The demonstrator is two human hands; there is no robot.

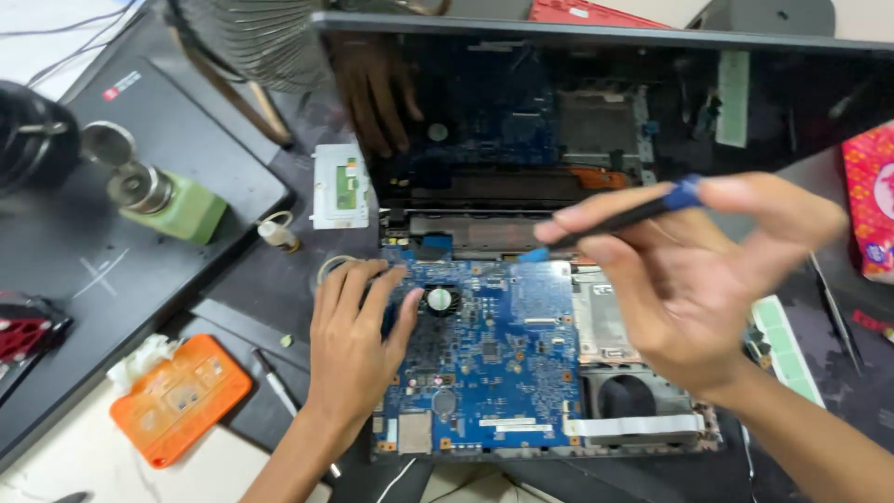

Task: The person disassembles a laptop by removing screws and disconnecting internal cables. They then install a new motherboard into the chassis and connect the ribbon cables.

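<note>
An opened laptop base lies before me with its blue motherboard (pixel 507 349) exposed and the dark screen (pixel 596 102) tilted up behind. My left hand (pixel 356 335) rests flat on the board's left edge, fingers spread beside a small round silver cell (pixel 440 299). My right hand (pixel 694 275) hovers above the right side and pinches a black tool with a blue grip (pixel 624 216); its blue tip (pixel 533 253) touches the board's top edge. The screen reflects my hand and the board.
A closed dark laptop (pixel 140 233) lies at left with a green bottle (pixel 172 203) on it. An orange case (pixel 177 396), a small glue bottle (pixel 279 233), a white touchpad part (pixel 340 186), a fan (pixel 251 42) and a pink packet (pixel 871 200) surround the work.
</note>
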